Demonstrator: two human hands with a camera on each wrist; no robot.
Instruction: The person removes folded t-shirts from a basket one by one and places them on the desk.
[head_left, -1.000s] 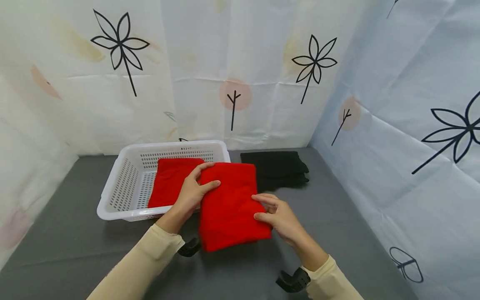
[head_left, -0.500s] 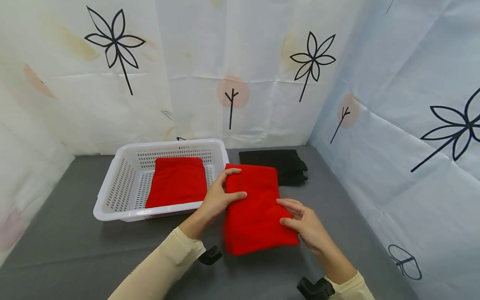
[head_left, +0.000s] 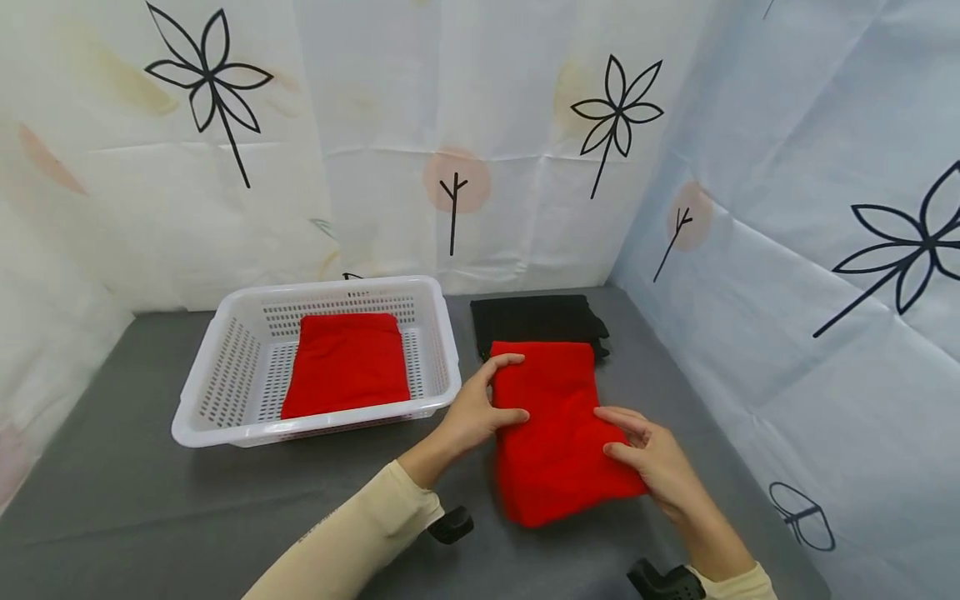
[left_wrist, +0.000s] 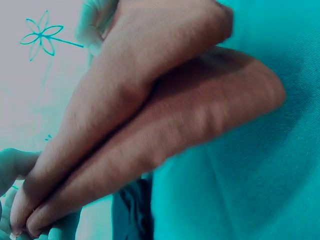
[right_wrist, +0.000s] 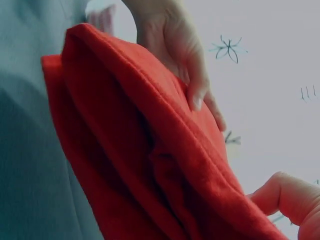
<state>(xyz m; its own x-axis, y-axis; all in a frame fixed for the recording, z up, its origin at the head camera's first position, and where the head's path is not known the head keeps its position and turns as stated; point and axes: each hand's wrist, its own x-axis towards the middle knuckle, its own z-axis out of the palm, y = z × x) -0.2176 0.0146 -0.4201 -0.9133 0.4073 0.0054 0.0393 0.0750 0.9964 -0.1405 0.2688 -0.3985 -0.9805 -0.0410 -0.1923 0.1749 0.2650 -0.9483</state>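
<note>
The left hand (head_left: 478,410) gripped the near-left edge of the folded red cloth (head_left: 558,429), thumb on top and fingers curled round the far corner. The right hand (head_left: 654,462) pinched the cloth's right edge. The cloth sat low over the table (head_left: 135,492), right of the white basket (head_left: 442,350), its far end overlapping the folded black cloth (head_left: 534,317). Inside the basket lay another red cloth (head_left: 345,365). The step looked like placing; lowering it squarely onto the black cloth seemed called for.
</note>
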